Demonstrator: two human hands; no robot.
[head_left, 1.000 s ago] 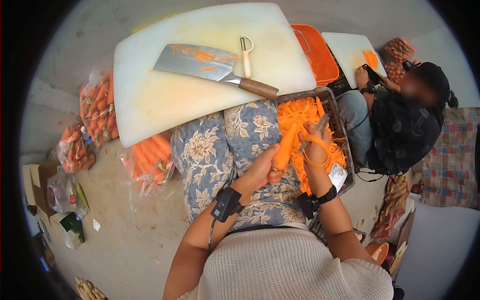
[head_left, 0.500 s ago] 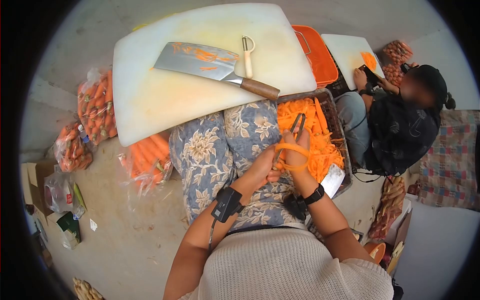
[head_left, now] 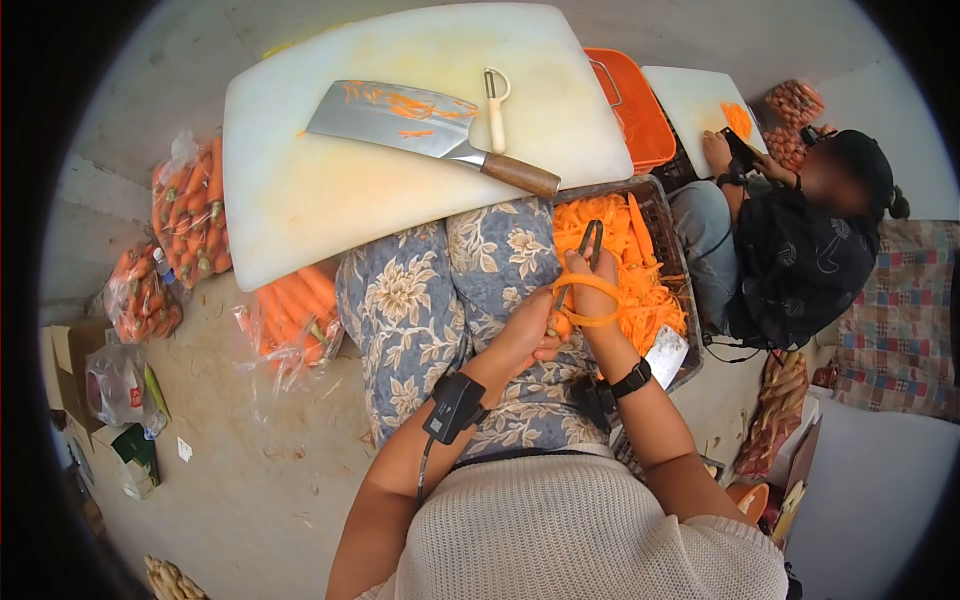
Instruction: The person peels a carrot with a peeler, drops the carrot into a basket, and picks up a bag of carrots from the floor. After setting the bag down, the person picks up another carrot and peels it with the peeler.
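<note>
My left hand (head_left: 527,328) is closed around a carrot (head_left: 560,323), whose orange end shows by the fingers; the rest is hidden. Beside it, my right hand (head_left: 604,267) grips a dark metal peeler (head_left: 597,236) with a looped handle sticking out past the fingers. A long orange carrot ribbon (head_left: 590,320) curls around the right hand and wrist. Both hands are close together over my lap, at the near side of a dark crate (head_left: 682,270). Carrot peelings (head_left: 650,308) fill the crate, partly hidden by my right hand.
A white cutting board (head_left: 290,200) carries a cleaver (head_left: 400,120) with orange shreds and a white-handled peeler (head_left: 496,115). Bagged carrots (head_left: 190,215) stand left, and an orange bin (head_left: 640,110) behind the crate. At right, another person (head_left: 810,240) works at a smaller board (head_left: 690,95).
My right hand and the peeler have shifted slightly toward me. The carrot's end now shows more clearly by my left fingers, and the ribbon around my right hand has changed its curl.
</note>
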